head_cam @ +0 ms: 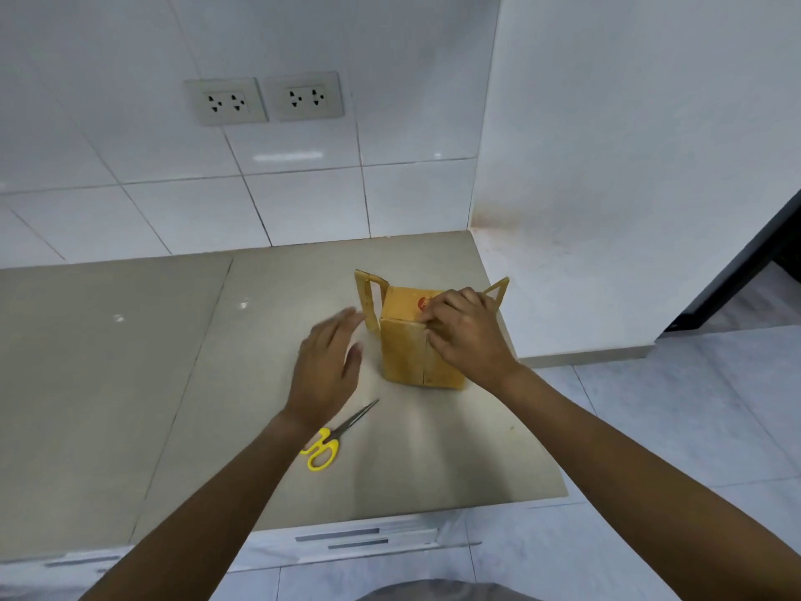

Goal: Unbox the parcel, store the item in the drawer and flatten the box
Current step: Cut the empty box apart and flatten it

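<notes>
A small brown cardboard box (405, 349) stands on the beige countertop (268, 323) near its right end, with flaps sticking up at its far left and far right. My right hand (466, 336) lies on the box's near top edge, fingers curled and pinching at the flap seam there. My left hand (327, 366) hovers just left of the box with straight fingers, not touching it. Whatever the box contains is hidden. Drawer fronts with grey handles (338, 535) show below the counter's front edge.
Yellow-handled scissors (333, 440) lie shut on the counter in front of the box, partly under my left wrist. White tiled wall with two double sockets (264, 99) stands behind. The counter ends right of the box, with tiled floor (650, 427) beyond.
</notes>
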